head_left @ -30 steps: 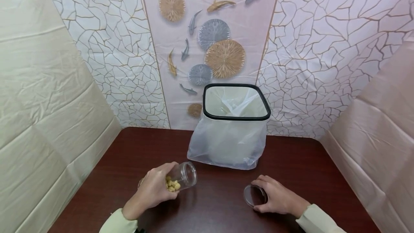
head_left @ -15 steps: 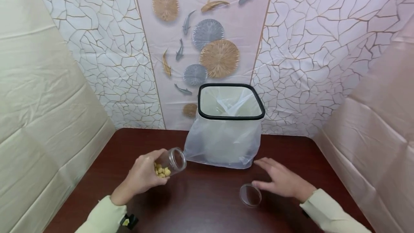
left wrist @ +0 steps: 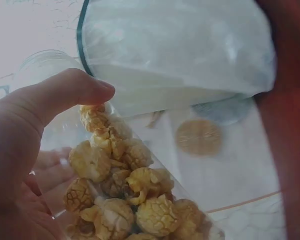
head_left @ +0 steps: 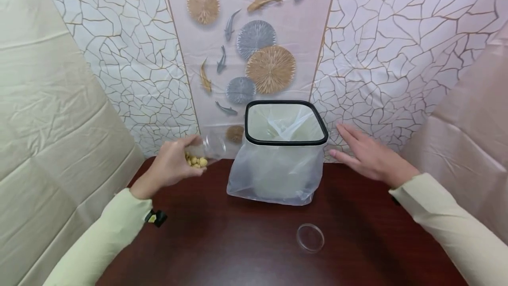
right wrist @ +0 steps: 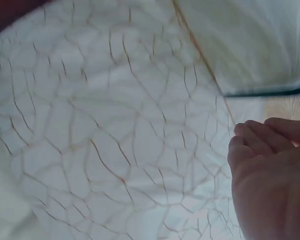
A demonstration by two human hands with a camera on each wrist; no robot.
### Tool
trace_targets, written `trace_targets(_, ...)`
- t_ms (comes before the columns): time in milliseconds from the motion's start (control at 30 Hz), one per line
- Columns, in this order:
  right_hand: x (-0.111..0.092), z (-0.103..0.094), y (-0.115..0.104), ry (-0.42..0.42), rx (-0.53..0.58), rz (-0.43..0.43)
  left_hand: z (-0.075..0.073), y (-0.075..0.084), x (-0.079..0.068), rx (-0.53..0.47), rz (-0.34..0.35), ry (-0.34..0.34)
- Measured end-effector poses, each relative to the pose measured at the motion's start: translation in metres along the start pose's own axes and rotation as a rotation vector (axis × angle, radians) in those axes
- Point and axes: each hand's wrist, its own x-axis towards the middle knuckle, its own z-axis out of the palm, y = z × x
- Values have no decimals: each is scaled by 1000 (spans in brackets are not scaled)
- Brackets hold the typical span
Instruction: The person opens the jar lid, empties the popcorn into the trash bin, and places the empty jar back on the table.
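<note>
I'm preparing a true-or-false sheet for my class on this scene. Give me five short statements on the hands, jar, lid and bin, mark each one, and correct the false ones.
1. The left hand holds a clear jar with popcorn in it. True.
2. A round lid lies on the dark table. True.
3. The right hand is gripping the lid. False: that hand is open and holds nothing.
4. The bin is fitted with a translucent bag. True.
5. The jar stands inside the bin. False: it is held outside, to the bin's left in the head view.
</note>
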Motion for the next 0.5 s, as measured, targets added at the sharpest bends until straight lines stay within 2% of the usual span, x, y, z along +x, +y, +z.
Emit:
trace_targets(100, 17, -9, -1, -1, -10, -18, -7, 7, 24, 36, 50, 7)
trace_targets(200, 32, -10, -5, -12, -19, -47, -11, 13, 45, 73, 83, 10)
trace_targets(333, 50, -7, -11, -31, -29, -64, -12, 19, 69, 101, 83, 7)
trace_targets(500, 64, -1, -15, -65, -35, -39, -11, 27, 92, 127, 99, 3)
